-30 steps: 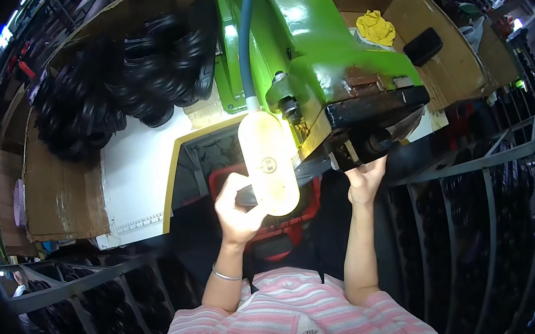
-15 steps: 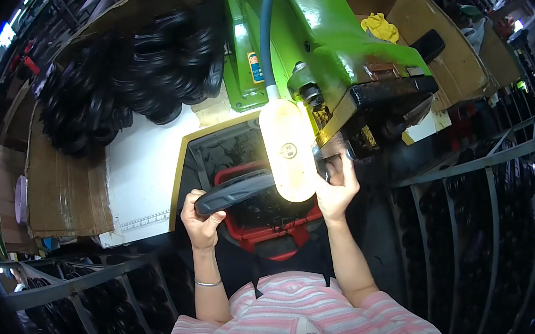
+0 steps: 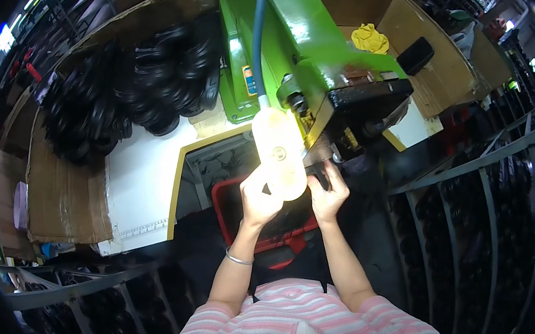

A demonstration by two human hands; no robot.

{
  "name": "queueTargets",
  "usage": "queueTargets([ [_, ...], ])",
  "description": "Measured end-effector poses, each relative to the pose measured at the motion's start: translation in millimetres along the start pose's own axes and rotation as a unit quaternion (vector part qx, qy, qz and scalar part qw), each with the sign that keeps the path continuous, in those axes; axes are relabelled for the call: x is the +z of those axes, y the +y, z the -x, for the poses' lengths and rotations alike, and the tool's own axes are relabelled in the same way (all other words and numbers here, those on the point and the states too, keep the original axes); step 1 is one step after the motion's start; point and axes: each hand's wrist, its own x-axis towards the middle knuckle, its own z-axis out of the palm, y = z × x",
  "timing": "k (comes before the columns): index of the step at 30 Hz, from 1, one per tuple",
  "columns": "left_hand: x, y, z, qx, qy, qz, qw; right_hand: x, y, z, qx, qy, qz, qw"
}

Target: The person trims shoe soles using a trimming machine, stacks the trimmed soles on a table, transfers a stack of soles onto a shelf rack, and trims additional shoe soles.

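Note:
A glowing oval lamp (image 3: 281, 159) on a blue-grey cable hangs in front of the work and hides what lies between my hands. My left hand (image 3: 259, 200) is bent inward at the lamp's left edge, its fingertips partly covered by it. To the lamp's right, my right hand (image 3: 329, 196) has thumb and fingers curled toward each other, just below the head of a green machine (image 3: 326, 45). The black curved rubber piece, which looks like a shoe sole, does not show now. Whatever both hands grip is hidden.
A red bin (image 3: 224, 216) with dark scraps sits below my hands. Black sole-like pieces (image 3: 162, 80) are piled in the left cardboard box (image 3: 67, 193). A yellow cloth (image 3: 370, 39) lies in the right box (image 3: 445, 76). Metal racks (image 3: 474, 174) flank me on both sides.
My left hand has moved right, close to the lamp and my right hand. The black sole-like piece that stretched between my hands has gone from sight. My right hand has shifted slightly.

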Motion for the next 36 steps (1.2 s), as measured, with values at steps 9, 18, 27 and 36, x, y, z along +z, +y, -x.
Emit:
queueTargets([
  [9,33,-8,41,-0.158,0.125,0.246,0.948,-23,97,110,0.540,-0.131,-0.544,0.629],
  [18,52,3,19,-0.156,0.036,0.047,0.986,-24,120,130,0.560,-0.003,-0.568,0.603],
  [27,37,10,16,-0.184,0.052,0.250,0.949,-61,87,71,0.460,0.024,-0.347,0.817],
  [36,8,-32,33,-0.148,-0.042,0.188,0.970,-99,41,-18,0.203,0.072,-0.046,0.976],
])
